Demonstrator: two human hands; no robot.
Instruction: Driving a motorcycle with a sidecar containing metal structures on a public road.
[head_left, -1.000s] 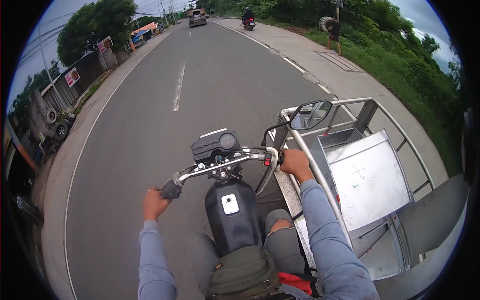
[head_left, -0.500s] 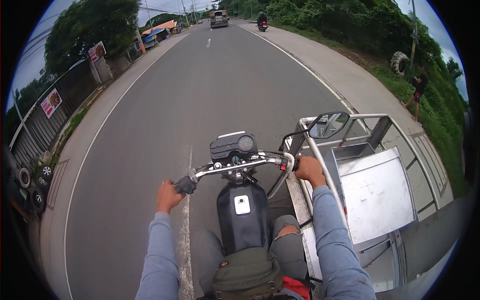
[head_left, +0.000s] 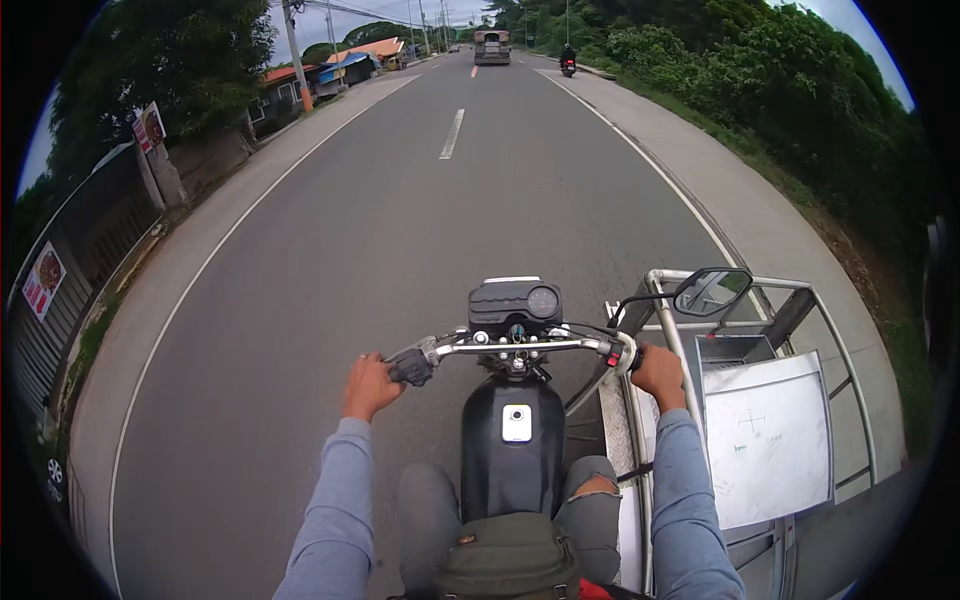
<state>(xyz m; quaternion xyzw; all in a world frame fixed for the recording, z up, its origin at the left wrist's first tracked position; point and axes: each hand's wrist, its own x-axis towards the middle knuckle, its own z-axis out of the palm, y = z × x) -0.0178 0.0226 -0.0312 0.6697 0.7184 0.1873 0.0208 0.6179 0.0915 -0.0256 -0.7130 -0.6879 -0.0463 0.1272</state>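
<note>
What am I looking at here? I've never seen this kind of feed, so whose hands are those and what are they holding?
This is one wide fisheye picture from a camera worn on a person's head, looking down and forward, so straight lines bend near the rim. The person sits on a motorcycle on a paved road. Their left hand grips the left grip of the handlebar, and their right hand grips the right end. Between the hands sit the gauge cluster and, lower, the black fuel tank. A green bag rests in the lap. To the right is a metal sidecar frame with a white panel and a mirror. Far ahead are a truck and another rider.
</note>
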